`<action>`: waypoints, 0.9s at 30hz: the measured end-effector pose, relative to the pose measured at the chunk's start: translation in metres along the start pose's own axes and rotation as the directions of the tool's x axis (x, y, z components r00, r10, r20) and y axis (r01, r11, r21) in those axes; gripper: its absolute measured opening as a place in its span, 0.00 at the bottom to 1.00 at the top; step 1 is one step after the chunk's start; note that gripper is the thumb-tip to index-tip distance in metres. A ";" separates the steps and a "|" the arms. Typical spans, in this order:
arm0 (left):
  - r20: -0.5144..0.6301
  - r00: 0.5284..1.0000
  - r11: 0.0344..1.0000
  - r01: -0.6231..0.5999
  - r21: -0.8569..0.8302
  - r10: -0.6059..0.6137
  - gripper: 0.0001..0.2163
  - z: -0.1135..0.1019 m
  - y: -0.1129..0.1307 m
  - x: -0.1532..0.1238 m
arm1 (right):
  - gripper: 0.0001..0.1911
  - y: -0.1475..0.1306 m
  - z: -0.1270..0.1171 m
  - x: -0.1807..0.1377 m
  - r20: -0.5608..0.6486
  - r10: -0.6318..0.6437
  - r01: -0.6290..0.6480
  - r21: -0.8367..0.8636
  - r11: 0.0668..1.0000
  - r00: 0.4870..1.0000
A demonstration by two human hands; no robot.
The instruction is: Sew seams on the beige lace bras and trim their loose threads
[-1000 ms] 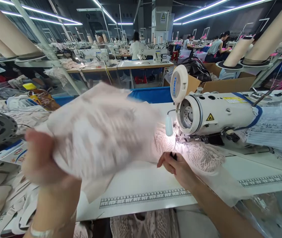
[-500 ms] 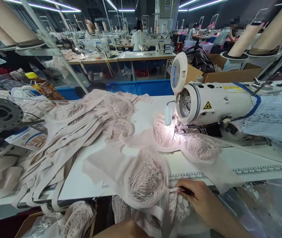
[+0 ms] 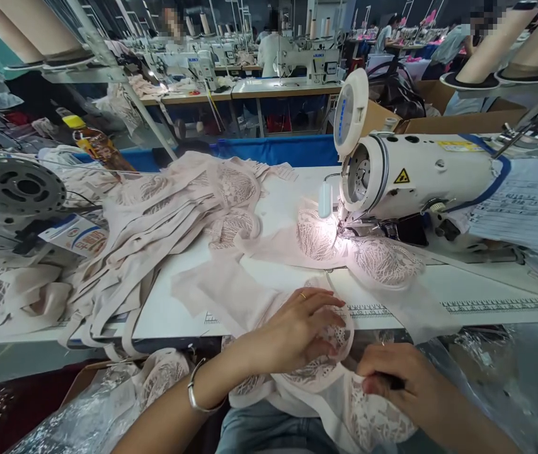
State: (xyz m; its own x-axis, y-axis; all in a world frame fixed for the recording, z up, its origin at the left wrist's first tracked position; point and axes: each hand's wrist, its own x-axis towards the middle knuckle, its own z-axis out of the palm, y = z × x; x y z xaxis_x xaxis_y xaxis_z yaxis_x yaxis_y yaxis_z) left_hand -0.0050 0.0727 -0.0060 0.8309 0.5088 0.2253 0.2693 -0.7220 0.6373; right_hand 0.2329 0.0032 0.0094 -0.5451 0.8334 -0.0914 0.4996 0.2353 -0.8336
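A pale pink lace bra (image 3: 342, 343) hangs over the table's front edge, its lower part above my lap. My left hand (image 3: 297, 328) lies across one of its cups, fingers apart and slightly bent, with lace showing between them. Close by on the right, my right hand (image 3: 401, 384) is closed, pinching the bra's edge between thumb and finger. A small dark object (image 3: 392, 381) shows inside that hand; its kind is hidden. Another lace bra (image 3: 385, 261) lies under the needle area of the white sewing machine (image 3: 420, 167), lit by its lamp.
A heap of similar bras and straps (image 3: 188, 208) covers the table's left side. Behind it stands a bottle with a yellow cap (image 3: 96, 144). Thread cones (image 3: 493, 47) rise at the right. Below the table edge is a plastic-lined box (image 3: 103, 397). People sit at machines farther back.
My left hand has come up from the bottom edge onto the bra cup. My right hand still pinches the bra, now slightly farther right and lower. The view has tilted down.
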 end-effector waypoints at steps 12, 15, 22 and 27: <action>0.189 0.980 0.914 0.125 -0.385 -0.054 0.21 -0.012 0.009 -0.025 | 0.25 -0.002 -0.020 -0.018 0.058 0.171 -0.172 0.019 0.985 0.984; 0.261 0.938 0.724 0.342 -0.599 -0.227 0.20 -0.013 0.004 -0.038 | 0.27 0.013 -0.016 -0.014 0.074 0.198 -0.209 0.181 0.961 0.977; 0.226 0.803 0.161 0.369 -0.916 -0.552 0.27 0.012 -0.007 -0.050 | 0.31 0.040 0.006 0.004 0.005 0.242 -0.180 0.682 0.709 0.970; 0.283 0.780 -0.191 0.211 -0.959 -0.559 0.24 0.033 -0.008 -0.048 | 0.34 0.043 0.018 0.013 0.065 0.255 -0.194 0.829 0.524 0.965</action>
State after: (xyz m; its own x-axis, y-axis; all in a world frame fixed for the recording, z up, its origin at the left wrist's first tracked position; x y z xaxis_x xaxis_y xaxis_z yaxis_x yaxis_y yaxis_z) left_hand -0.0306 0.0385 -0.0458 0.6352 0.6674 -0.3887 -0.3433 0.6948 0.6320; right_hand 0.2355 0.0151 -0.0375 -0.4417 0.8318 -0.3363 -0.1907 -0.4533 -0.8707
